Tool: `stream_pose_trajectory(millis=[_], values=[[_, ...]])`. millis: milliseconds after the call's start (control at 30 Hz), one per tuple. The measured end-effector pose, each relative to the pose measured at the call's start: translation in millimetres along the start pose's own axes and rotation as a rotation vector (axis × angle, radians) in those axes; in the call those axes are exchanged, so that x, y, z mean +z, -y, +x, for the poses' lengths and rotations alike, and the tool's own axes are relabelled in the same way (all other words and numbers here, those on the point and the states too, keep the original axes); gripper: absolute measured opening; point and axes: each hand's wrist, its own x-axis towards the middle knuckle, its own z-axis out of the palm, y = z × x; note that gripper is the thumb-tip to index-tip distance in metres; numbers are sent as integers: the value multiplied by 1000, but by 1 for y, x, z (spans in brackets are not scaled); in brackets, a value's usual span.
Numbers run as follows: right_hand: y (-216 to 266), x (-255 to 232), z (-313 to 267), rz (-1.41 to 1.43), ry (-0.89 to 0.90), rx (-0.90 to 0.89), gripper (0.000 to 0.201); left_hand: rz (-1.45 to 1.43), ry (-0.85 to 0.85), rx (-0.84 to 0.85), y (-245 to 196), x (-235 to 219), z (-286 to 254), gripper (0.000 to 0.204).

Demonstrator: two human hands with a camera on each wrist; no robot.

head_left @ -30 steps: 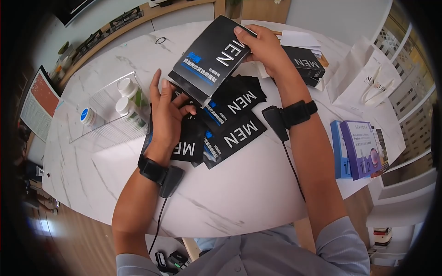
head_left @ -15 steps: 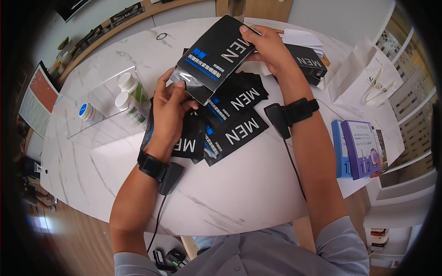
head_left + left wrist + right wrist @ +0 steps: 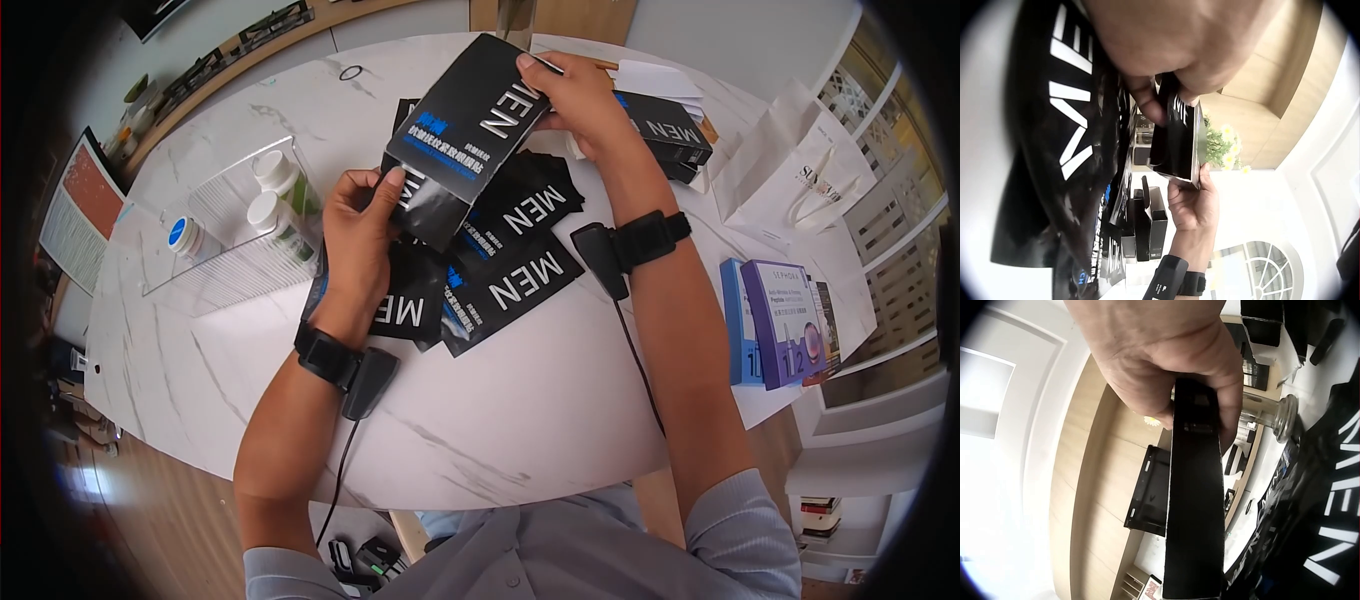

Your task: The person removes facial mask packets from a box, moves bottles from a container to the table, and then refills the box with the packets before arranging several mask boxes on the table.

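My right hand (image 3: 580, 100) grips the far upper end of a black MEN box (image 3: 465, 120), which is tilted above the table. From its lower end sticks a glossy black sachet (image 3: 435, 210), pinched at its left side by the thumb and fingers of my left hand (image 3: 360, 220). Below lie several fanned-out MEN sachets (image 3: 520, 285), partly hidden by the box and my left hand. In the right wrist view the box's narrow plain side (image 3: 1194, 506) faces the camera, with thumb and fingers on either side of it.
To the left, a clear tray (image 3: 215, 285) holds white bottles (image 3: 268, 215). Another black MEN box (image 3: 665, 135) lies behind my right forearm. Farther right are a white paper bag (image 3: 790, 170) and a purple box (image 3: 790, 325). A glass vase (image 3: 515, 22) stands at the back.
My left hand has gone from spread fingers beside the box's lower end to pinching a sachet there. The sachet now reaches farther out of the box. The right hand keeps its grip.
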Motion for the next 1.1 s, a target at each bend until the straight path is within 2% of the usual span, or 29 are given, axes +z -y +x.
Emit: stream_pose_trajectory(millis=[400,500,600,700,800,1000,1100], values=[[7,-51,9,-48,-187,-77,46,-160,-14,-30,-4,7,-5,18],[12,-62,6,-60,-257,-96,45,7,-65,65,5,-2,1,17],[22,-67,-1,-104,-359,-95,45,32,-96,34,-6,6,-6,19],[22,-77,-1,-110,-417,-85,46,170,-152,161,0,6,-4,18],[16,-90,7,-99,-449,-87,46,228,-82,120,-3,1,-6,18],[22,-92,2,-45,-520,-121,45,160,-76,74,-5,4,-8,19],[25,-95,2,-11,-558,-140,42,275,-78,95,-7,4,-8,22]])
